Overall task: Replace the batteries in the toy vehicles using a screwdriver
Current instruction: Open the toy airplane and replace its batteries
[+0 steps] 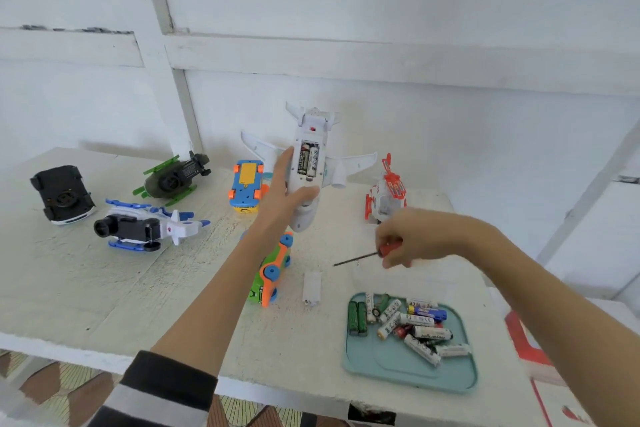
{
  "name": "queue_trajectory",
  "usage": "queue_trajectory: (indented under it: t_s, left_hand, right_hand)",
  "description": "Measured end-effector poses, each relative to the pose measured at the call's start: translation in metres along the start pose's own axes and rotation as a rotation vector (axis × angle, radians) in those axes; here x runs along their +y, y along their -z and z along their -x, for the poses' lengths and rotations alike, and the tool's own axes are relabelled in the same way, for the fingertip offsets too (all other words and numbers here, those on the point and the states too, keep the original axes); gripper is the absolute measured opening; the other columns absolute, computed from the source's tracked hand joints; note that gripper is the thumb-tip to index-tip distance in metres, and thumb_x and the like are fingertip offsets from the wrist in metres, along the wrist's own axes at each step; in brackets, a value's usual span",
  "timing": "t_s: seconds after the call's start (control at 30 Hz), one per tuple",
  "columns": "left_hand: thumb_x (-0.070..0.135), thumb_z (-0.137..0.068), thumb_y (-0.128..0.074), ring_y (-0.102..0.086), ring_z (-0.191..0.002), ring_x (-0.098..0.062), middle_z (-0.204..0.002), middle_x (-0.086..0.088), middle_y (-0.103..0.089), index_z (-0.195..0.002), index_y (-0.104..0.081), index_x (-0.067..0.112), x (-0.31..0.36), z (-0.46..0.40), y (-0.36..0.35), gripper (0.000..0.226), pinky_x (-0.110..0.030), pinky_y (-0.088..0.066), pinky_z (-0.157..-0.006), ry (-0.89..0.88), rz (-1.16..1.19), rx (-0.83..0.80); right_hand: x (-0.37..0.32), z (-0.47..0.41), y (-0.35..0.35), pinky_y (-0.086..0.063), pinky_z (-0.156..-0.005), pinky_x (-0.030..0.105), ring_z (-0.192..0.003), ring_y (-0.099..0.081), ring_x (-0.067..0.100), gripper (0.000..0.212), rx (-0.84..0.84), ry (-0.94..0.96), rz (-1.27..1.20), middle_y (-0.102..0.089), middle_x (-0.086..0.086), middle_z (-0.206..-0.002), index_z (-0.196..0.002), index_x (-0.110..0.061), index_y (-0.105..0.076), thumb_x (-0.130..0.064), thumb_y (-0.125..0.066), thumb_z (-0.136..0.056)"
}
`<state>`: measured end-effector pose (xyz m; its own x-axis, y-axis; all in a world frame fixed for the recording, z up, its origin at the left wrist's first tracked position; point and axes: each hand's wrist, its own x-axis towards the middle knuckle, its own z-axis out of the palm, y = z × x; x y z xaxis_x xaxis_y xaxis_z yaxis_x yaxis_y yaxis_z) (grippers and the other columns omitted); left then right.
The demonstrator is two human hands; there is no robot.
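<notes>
left hand (pixel 284 194) wrapped round white toy plane (pixel 308 166), held belly-up above the table (pixel 104 288). battery bay open, two cells (pixel 308 161) seated inside. right hand (pixel 412 239) curled on red-handled screwdriver (pixel 367 255), tip hanging free. cover (pixel 311 288) lies on table beside green-orange car (pixel 272 274). spare batteries (pixel 405 322) in teal tray (pixel 381 367). step looks like cell swap; next likely needs screwdriver down, then old cells out.

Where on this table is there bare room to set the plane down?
Bare: the near-left tabletop, in front of the blue-white helicopter and left of the green-orange car. Crowded: between that car, the white cover and the battery tray, and along the back row of toys. The left hand holds the plane.
</notes>
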<state>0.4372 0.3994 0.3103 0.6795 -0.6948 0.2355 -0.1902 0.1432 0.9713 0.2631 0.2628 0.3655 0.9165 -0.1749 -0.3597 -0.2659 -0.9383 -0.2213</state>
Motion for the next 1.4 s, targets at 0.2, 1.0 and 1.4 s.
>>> queue_trajectory:
  t_s: [0.2, 1.0, 1.4]
  left_hand:
    - [0.001, -0.085, -0.069, -0.056, -0.105, 0.005, -0.140, 0.007, -0.048, -0.149, -0.020, 0.034, -0.002, -0.008, -0.028, 0.087, -0.007, -0.049, -0.075, -0.010, -0.005, -0.089]
    - [0.013, -0.073, -0.072, -0.040, -0.126, -0.019, -0.141, 0.002, -0.030, -0.142, -0.029, 0.050, -0.027, -0.025, -0.073, 0.089, -0.034, -0.047, -0.100, -0.249, -0.444, -0.302]
    - [0.027, -0.065, -0.073, -0.055, -0.116, -0.026, -0.144, 0.000, -0.040, -0.141, -0.029, 0.053, -0.031, -0.034, -0.090, 0.091, -0.034, -0.054, -0.088, -0.171, -0.185, -0.232]
  right_hand:
    - [0.033, 0.027, 0.049, -0.041, -0.060, 0.026, -0.066, -0.056, 0.009, 0.016, 0.639, -0.153, -0.137, -0.059, -0.008, -0.069, -0.088, -0.023, -0.066, -0.036, -0.057, -0.089]
    - [0.061, 0.029, 0.051, -0.019, -0.049, 0.025, -0.050, -0.021, 0.017, 0.044, 0.673, -0.363, 0.154, -0.022, -0.001, -0.048, -0.051, -0.018, -0.023, -0.026, -0.055, -0.079]
    - [0.067, 0.025, 0.013, -0.023, -0.050, 0.026, -0.054, -0.028, 0.018, 0.038, 0.817, -0.288, 0.015, -0.033, 0.003, -0.053, -0.056, -0.014, -0.037, -0.032, -0.052, -0.086]
